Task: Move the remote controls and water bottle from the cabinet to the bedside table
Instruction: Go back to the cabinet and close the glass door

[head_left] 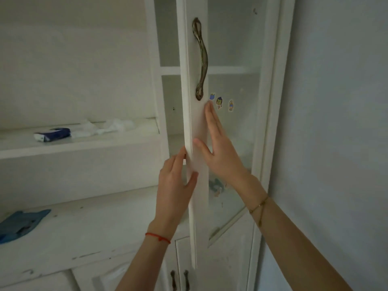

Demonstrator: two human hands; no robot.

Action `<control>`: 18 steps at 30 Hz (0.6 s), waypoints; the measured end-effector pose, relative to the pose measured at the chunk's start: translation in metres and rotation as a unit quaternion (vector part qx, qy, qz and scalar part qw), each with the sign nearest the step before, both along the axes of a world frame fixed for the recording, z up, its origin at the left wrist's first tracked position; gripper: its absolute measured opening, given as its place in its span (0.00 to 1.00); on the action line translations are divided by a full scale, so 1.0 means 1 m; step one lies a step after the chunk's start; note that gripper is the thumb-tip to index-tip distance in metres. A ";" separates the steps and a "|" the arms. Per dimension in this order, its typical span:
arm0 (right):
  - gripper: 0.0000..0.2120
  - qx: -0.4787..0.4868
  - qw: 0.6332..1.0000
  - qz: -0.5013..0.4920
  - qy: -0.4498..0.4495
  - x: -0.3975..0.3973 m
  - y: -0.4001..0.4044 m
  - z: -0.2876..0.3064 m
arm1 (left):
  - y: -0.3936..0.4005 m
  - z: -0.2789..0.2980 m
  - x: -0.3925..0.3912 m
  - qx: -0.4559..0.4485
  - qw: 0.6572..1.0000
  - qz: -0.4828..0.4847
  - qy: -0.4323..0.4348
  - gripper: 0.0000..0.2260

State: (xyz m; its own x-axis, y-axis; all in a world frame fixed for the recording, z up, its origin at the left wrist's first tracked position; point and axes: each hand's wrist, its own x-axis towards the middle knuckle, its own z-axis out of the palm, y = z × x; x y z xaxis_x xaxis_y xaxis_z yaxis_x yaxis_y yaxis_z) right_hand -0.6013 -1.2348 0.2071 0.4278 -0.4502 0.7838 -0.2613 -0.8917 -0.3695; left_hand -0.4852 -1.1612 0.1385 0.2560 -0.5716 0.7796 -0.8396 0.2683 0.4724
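Note:
A tall white cabinet stands in front of me with its glass door (194, 127) swung partly outward. A curved metal handle (201, 59) runs down the door's frame. My left hand (175, 185) curls around the door's free edge, fingers behind it and thumb in front. My right hand (218, 148) lies flat against the door's front, fingers spread and pointing up. Neither hand holds an object. The cabinet shelves (228, 69) seen through the gap and the glass look bare. No remote control or water bottle is visible.
To the left, a white shelf (79, 143) carries a blue-and-white tissue pack (53, 135) and crumpled clear plastic (109, 127). A blue cloth item (21, 224) lies on the lower counter. Small stickers (219, 102) dot the glass. Lower cabinet doors with dark handles (179, 279) sit below. A plain wall is at right.

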 end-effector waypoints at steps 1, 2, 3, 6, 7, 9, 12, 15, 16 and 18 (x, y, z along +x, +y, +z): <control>0.37 0.001 1.000 -0.008 0.011 0.010 -0.005 0.000 | -0.006 -0.001 0.011 0.006 1.000 0.009 -0.006 0.28; 0.38 -0.002 1.000 -0.019 0.021 0.018 -0.010 0.000 | -0.012 -0.001 0.021 0.009 1.000 0.017 -0.010 0.28; 0.39 -0.006 0.999 -0.032 0.030 0.027 -0.015 0.001 | -0.017 -0.002 0.029 0.009 1.000 0.023 -0.013 0.29; 0.41 -0.018 0.996 -0.067 0.046 0.048 -0.026 0.001 | -0.032 0.000 0.050 -0.004 0.999 0.035 -0.023 0.30; 0.41 -0.022 0.996 -0.076 0.047 0.053 -0.030 0.002 | -0.036 0.000 0.055 -0.007 0.999 0.039 -0.027 0.30; 0.41 -0.032 0.994 -0.095 0.048 0.064 -0.037 0.001 | -0.045 -0.001 0.065 -0.008 0.998 0.050 -0.033 0.29; 0.40 -0.043 0.990 -0.123 0.049 0.081 -0.048 -0.001 | -0.058 -0.003 0.078 -0.003 0.998 0.062 -0.027 0.28; 0.40 -0.049 0.986 -0.153 0.050 0.097 -0.059 -0.002 | -0.071 -0.004 0.089 -0.007 0.997 0.066 -0.039 0.27; 0.39 -0.049 0.985 -0.159 0.049 0.102 -0.062 -0.002 | -0.074 -0.004 0.092 -0.008 0.997 0.069 -0.042 0.27; 0.39 -0.050 0.984 -0.165 0.046 0.108 -0.066 -0.002 | -0.078 -0.002 0.097 -0.008 0.997 0.069 -0.042 0.29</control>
State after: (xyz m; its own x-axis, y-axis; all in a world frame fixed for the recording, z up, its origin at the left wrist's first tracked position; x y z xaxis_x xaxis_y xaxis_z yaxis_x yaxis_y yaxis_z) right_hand -0.4929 -1.3010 0.2053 0.3421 -0.4992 0.7961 -0.5702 -0.7837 -0.2463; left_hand -0.3883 -1.2393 0.1367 0.2657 -0.5218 0.8106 -0.9053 0.1539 0.3958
